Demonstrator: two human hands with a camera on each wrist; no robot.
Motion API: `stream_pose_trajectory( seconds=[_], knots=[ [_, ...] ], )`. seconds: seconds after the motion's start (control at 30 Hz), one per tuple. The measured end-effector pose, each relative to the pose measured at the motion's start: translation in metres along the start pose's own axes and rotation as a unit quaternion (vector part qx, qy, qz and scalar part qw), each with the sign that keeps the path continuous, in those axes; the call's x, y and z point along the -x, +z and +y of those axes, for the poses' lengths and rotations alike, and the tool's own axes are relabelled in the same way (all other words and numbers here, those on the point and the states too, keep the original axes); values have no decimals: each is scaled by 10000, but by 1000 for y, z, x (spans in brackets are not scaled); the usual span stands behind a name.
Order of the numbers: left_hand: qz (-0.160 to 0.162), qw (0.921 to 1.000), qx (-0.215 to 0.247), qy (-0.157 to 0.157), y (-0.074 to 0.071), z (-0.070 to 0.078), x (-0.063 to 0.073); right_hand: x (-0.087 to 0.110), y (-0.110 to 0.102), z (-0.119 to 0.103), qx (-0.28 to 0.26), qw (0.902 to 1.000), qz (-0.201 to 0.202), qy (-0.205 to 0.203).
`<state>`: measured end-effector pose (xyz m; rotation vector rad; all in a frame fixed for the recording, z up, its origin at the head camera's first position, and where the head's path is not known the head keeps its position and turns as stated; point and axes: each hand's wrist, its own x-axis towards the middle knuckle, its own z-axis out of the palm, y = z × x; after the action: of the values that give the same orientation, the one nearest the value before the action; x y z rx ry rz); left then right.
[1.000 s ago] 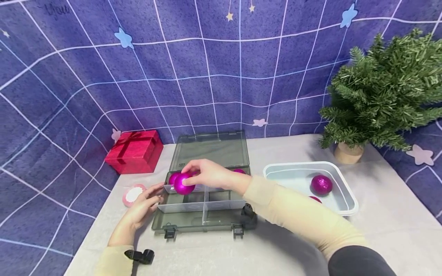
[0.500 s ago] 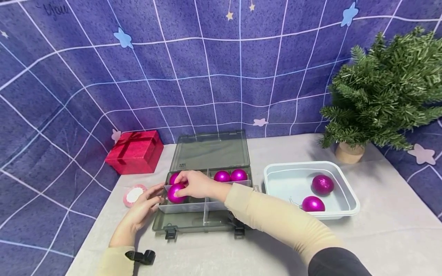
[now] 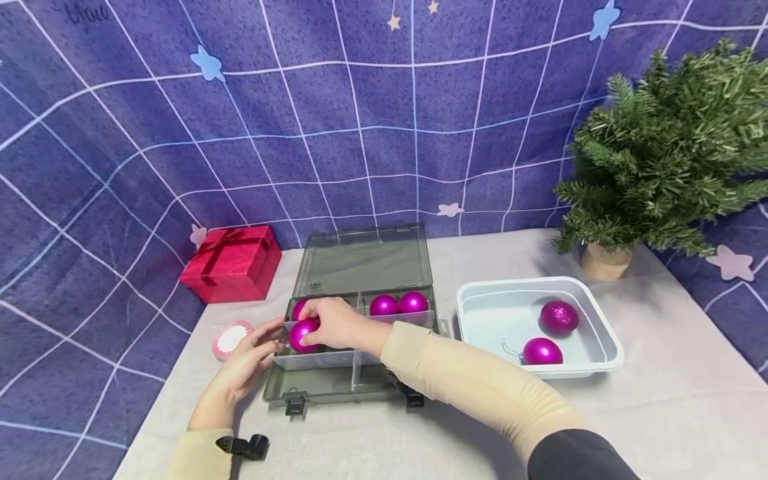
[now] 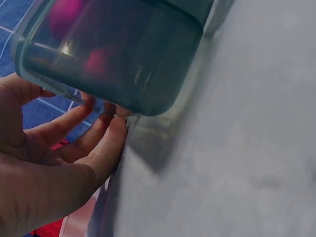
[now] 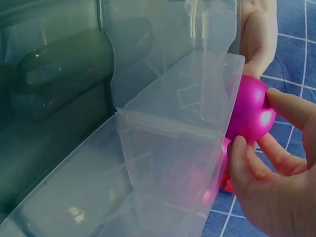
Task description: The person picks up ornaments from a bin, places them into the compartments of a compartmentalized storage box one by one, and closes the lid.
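My right hand (image 3: 333, 324) pinches a shiny magenta Christmas bauble (image 3: 304, 336) between thumb and fingers. It holds the bauble at the left middle compartment of a grey see-through divider box (image 3: 336, 395), whose lid (image 3: 366, 260) leans back. In the right wrist view the bauble (image 5: 251, 108) is beside a clear divider (image 5: 173, 98). My left hand (image 3: 243, 363) is at the box's left side, fingers extended along its wall; the left wrist view shows the fingertips (image 4: 117, 126) right at the box edge. Behind the right hand another bauble (image 3: 298, 309) is partly hidden in the back-left compartment.
Two magenta baubles (image 3: 399, 305) sit in the back-right compartment. A white tray (image 3: 474, 293) to the right holds a glittery bauble (image 3: 559, 318) and a smooth bauble (image 3: 543, 351). Around the box are a red gift box (image 3: 235, 267), a pink ribbon roll (image 3: 231, 340) and a small artificial tree (image 3: 672, 160).
The right hand has brought its bauble left and down from above the box to the left middle compartment. The left hand has stayed at the box's side.
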<state>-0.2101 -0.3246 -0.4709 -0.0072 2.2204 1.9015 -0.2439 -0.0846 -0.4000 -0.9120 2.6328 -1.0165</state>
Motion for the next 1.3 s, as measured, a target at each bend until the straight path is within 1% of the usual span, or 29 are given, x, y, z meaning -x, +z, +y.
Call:
stream_pose_trajectory(
  seconds=[0.13, 0.33, 0.43, 0.57, 0.7, 0.8, 0.87, 0.97, 1.03, 1.07, 1.13, 1.2, 1.27, 1.3],
  knots=[
    [62, 10000, 34, -15, 0, -1, 0, -1, 1, -1, 161, 9998, -62, -65],
    [43, 10000, 25, -48, 0, -1, 0, -2, 1, -3, 376, 9991, -174, -38],
    [-29, 10000, 31, -31, -1, 0, 1, -1, 0, -3, 459, 9988, -195, -20],
    [-66, 10000, 32, 2, 0, 2, 1, -1, -1, -3, 608, 9978, -243, -99],
    [-117, 9999, 40, 34, 0, 2, 1, -1, -3, -1, 781, 9960, -389, -192],
    [-164, 9998, 34, 77, 0, 2, 1, 0, -5, 0, 671, 9963, -511, -183],
    [-171, 9998, 22, 101, 0, 2, 2, 2, -6, 1, 471, 9970, -592, -144],
    [-142, 9999, 22, 89, 0, 2, 2, 4, -9, 3, -64, 9972, -744, 1],
    [-118, 9999, 17, 56, 1, 3, 3, 5, -10, 5, -621, 9941, -876, 171],
    [-97, 9999, 8, 35, 1, 3, 3, 6, -10, 6, -968, 9905, -935, 272],
    [-46, 10000, 0, -5, 1, 3, 3, 7, -10, 9, -1752, 9779, -1022, 498],
    [-48, 10000, 3, -7, 1, 2, 3, 8, -12, 11, -2475, 9610, -1021, 687],
    [-11, 10000, 3, -6, 1, 1, 2, 11, -16, 11, -3010, 9449, -1002, 801],
    [-1, 10000, 5, -2, 1, 1, 3, 13, -19, 12, -3163, 9398, -1000, 815]
  ],
)
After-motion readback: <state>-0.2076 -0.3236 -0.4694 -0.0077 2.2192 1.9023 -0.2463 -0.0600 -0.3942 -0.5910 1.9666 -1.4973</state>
